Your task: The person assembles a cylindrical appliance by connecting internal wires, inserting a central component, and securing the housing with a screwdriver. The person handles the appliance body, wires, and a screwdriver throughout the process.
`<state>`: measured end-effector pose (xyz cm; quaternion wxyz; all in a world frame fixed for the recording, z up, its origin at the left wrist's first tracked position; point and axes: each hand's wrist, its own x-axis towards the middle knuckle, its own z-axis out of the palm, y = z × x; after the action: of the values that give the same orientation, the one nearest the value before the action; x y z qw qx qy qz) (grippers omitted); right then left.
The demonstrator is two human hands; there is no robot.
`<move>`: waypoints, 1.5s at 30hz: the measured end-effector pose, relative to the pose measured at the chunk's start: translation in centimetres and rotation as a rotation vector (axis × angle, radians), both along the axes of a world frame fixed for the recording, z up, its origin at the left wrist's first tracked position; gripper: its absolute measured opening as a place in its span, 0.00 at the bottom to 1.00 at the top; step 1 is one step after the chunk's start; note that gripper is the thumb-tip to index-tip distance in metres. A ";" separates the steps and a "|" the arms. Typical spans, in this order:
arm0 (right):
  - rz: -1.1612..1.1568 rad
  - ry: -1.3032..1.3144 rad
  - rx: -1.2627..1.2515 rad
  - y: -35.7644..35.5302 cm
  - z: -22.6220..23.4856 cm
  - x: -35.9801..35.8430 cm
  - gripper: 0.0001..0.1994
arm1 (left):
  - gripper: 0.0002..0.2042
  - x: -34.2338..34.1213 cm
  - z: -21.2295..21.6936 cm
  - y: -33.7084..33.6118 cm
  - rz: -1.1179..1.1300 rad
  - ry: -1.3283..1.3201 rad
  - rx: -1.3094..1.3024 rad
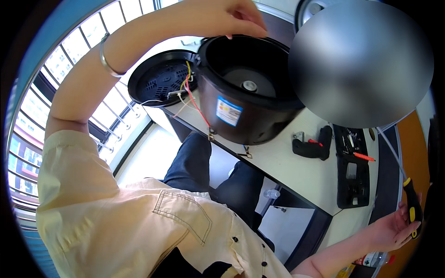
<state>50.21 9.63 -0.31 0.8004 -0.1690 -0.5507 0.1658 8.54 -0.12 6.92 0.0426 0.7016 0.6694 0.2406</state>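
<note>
My left hand (244, 19) reaches across to the far rim of a black electric cooker body (211, 88), fingers bent down over its edge. The cooker stands tilted on the table, its inner pot out and a round metal sensor (249, 86) showing at the bottom. Beside it on the left lies the round black slotted base cover (162, 81), with red, yellow and white wires (191, 92) running between the two. Out at the far right, my right hand (399, 227) is closed around a screwdriver (411, 208) with a black and yellow handle, its shaft pointing up.
A black cordless screwdriver (315, 143) and an open black tool case (353, 185) with bits and an orange pen-like tool (364, 157) lie on the white table (296, 180). A large blurred grey disc covers the upper right. A plastic bottle (376, 259) stands low right.
</note>
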 end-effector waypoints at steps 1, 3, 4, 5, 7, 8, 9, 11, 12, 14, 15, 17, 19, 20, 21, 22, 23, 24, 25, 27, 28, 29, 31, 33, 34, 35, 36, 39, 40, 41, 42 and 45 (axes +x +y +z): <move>0.039 0.005 -0.012 -0.2 0.2 -1.1 0.16 | 0.13 -1.5 -0.4 -0.9 0.034 -0.048 0.043; 0.022 0.003 -0.090 -1.1 0.5 -3.7 0.18 | 0.11 -4.3 -1.9 -1.9 -0.027 -0.064 0.172; 0.042 0.001 -0.109 -1.4 0.8 -4.5 0.18 | 0.11 -5.6 -2.5 -2.0 -0.064 -0.073 0.242; 0.062 0.000 -0.128 -1.6 1.1 -5.4 0.18 | 0.09 -6.6 -2.8 -2.1 -0.098 -0.063 0.250; 0.139 0.053 -0.170 -1.9 2.3 -8.1 0.19 | 0.08 -9.2 -4.2 -1.7 -0.315 -0.027 0.381; 0.166 0.070 -0.189 -2.4 3.1 -10.4 0.19 | 0.07 -10.0 -4.9 -1.4 -0.388 -0.090 0.395; 0.181 -0.010 -0.197 -1.9 3.1 -11.5 0.20 | 0.07 -10.7 -5.5 -1.5 -0.408 -0.082 0.409; 0.293 -0.228 -0.180 -0.2 3.2 -12.8 0.22 | 0.06 -11.9 -6.3 -1.3 -0.454 -0.065 0.439; 0.372 -0.368 -0.154 0.5 3.9 -13.2 0.23 | 0.08 -13.0 -6.5 -1.0 -0.484 -0.074 0.389; 0.372 -0.497 -0.164 1.3 4.5 -15.1 0.24 | 0.09 -14.5 -7.4 -0.1 -0.519 -0.141 0.409; 0.378 -0.560 -0.188 1.8 4.5 -16.6 0.24 | 0.10 -15.2 -8.0 0.5 -0.535 -0.180 0.412; 0.413 -0.695 -0.214 2.5 4.7 -19.3 0.25 | 0.15 -16.4 -8.8 2.0 -0.565 -0.258 0.354; 0.456 -0.829 -0.229 3.3 4.8 -21.8 0.24 | 0.18 -17.2 -9.7 3.8 -0.624 -0.300 0.347; 0.475 -0.899 -0.238 3.6 4.9 -23.0 0.24 | 0.19 -17.6 -10.2 4.5 -0.656 -0.319 0.344; 0.564 -0.961 -0.241 5.2 3.8 -25.4 0.23 | 0.21 -18.6 -11.1 4.3 -0.636 -0.318 0.330; 0.549 -1.017 -0.261 4.8 4.3 -26.1 0.23 | 0.24 -18.7 -11.3 5.6 -0.711 -0.331 0.349; 0.553 -1.100 -0.247 4.3 4.8 -27.0 0.23 | 0.26 -18.6 -11.5 6.8 -0.780 -0.363 0.361; 0.512 -1.106 -0.285 4.4 4.4 -28.1 0.23 | 0.28 -18.5 -11.7 7.6 -0.826 -0.384 0.361; 0.474 -1.113 -0.322 4.5 4.0 -29.1 0.23 | 0.30 -18.5 -11.9 8.3 -0.870 -0.406 0.361; 0.447 -1.168 -0.280 4.6 3.6 -30.6 0.22 | 0.29 -18.2 -12.2 9.0 -0.934 -0.493 0.362; 0.419 -1.149 -0.264 5.3 3.1 -30.8 0.22 | 0.29 -17.6 -12.1 8.9 -0.934 -0.552 0.377; 0.389 -1.131 -0.248 6.2 2.6 -31.0 0.21 | 0.28 -17.1 -12.1 8.8 -0.933 -0.610 0.393; 0.378 -1.125 -0.246 7.0 1.8 -31.4 0.20 | 0.27 -17.0 -12.6 9.0 -0.947 -0.576 0.411; 0.402 -1.149 -0.271 7.0 2.0 -31.9 0.19 | 0.27 -16.5 -12.8 9.2 -0.931 -0.568 0.414; 0.413 -1.156 -0.286 7.0 2.0 -32.1 0.19 | 0.27 -16.2 -12.8 9.3 -0.920 -0.573 0.413; 0.422 -1.163 -0.304 7.0 2.0 -32.4 0.19 | 0.27 -16.2 -13.2 9.8 -0.928 -0.563 0.427; 0.479 -1.162 -0.284 7.6 1.8 -32.8 0.19 | 0.27 -16.5 -13.6 9.8 -0.911 -0.545 0.441; 0.481 -1.256 -0.070 8.3 1.2 -32.9 0.20 | 0.27 -16.5 -14.1 9.4 -0.886 -0.539 0.450; 0.453 -1.265 -0.066 8.4 1.2 -32.9 0.20 | 0.27 -16.3 -13.9 9.4 -0.897 -0.549 0.449; 0.457 -1.269 -0.092 8.4 1.2 -32.9 0.20 | 0.27 -16.1 -13.7 9.3 -0.908 -0.559 0.448; 0.467 -1.270 -0.117 8.5 1.3 -33.0 0.20 | 0.27 -16.0 -13.7 9.3 -0.909 -0.563 0.470; 0.499 -1.288 -0.245 8.4 1.8 -33.0 0.19 | 0.28 -15.6 -13.6 9.4 -0.963 -0.556 0.569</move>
<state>17.25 18.08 1.48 0.2281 -0.1912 -0.9149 0.2726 -7.04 9.31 -6.65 0.1303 0.8196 0.1515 0.5369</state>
